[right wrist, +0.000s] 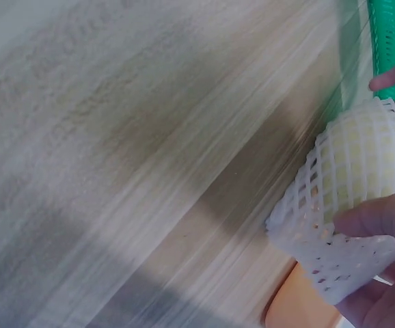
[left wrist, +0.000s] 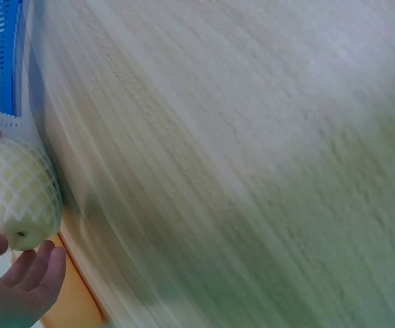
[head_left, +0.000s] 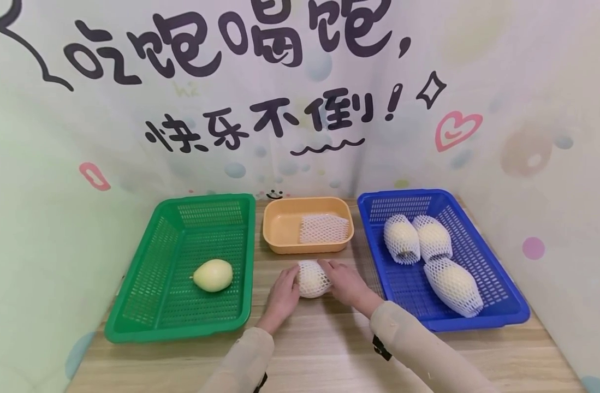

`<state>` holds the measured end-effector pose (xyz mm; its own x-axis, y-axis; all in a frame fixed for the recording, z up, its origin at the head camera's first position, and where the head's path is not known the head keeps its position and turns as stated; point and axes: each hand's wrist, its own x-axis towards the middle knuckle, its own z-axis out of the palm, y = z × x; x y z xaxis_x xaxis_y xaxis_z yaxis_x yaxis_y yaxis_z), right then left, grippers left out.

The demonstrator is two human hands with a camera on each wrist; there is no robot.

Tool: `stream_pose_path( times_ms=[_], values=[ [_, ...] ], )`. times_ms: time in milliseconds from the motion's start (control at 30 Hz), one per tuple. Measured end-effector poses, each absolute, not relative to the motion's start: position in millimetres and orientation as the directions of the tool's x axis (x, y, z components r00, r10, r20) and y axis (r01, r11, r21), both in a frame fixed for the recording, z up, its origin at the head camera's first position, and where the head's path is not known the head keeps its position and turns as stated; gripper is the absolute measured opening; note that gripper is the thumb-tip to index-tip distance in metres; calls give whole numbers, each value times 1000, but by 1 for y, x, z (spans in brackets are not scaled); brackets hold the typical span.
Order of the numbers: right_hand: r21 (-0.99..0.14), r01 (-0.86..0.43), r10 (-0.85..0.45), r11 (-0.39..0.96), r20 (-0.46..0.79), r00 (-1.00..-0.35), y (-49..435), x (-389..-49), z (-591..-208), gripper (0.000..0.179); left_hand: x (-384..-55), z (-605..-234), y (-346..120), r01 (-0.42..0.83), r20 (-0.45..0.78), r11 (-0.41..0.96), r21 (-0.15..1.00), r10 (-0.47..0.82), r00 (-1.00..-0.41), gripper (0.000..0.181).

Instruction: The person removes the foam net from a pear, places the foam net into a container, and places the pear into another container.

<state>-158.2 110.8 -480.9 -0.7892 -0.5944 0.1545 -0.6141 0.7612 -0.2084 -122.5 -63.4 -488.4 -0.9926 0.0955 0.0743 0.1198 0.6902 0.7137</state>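
Observation:
Between both hands is a pale yellow pear (left wrist: 25, 234) inside a white foam net sleeve (right wrist: 303, 222). At its left end my left hand (head_left: 284, 289) holds the pear, thumb on one side and fingers on the other; the bare end pokes out of the net in the left wrist view. My right hand (head_left: 348, 281) pinches the loose end of the sleeve, its thumb lying over the mesh. In the head view the pear is just above or on the table, in front of the orange tray (head_left: 275, 248); contact with the table cannot be made out.
On the left, a green basket (head_left: 182, 329) holds one bare pear (head_left: 213, 275). A blue basket (head_left: 496, 319) at right contains several netted pears (head_left: 454, 285). Flat foam nets (head_left: 324, 228) lie in the orange tray. A printed cloth (head_left: 300, 169) hangs behind the table.

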Motion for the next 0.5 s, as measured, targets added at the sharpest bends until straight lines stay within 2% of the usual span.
stream_pose_path(
  times_ms=[100,200,367,500],
  values=[
    [-191,-629,-593,754,214,-776,111,-158,-482,56,-123,-490,-65,170,151,701,692,90,-984,39],
    [-194,-632,-583,750,258,-771,111,-159,-482,47,-124,-490,-67,184,169,703,687,92,-981,38],
    [-195,-626,-569,755,279,-774,111,-161,-482,39,-126,-489,-67,183,98,692,698,160,-982,50],
    [-208,-643,-605,737,219,-765,110,-161,-479,46,-127,-489,-64,176,30,702,690,215,-976,62]
  ],
)
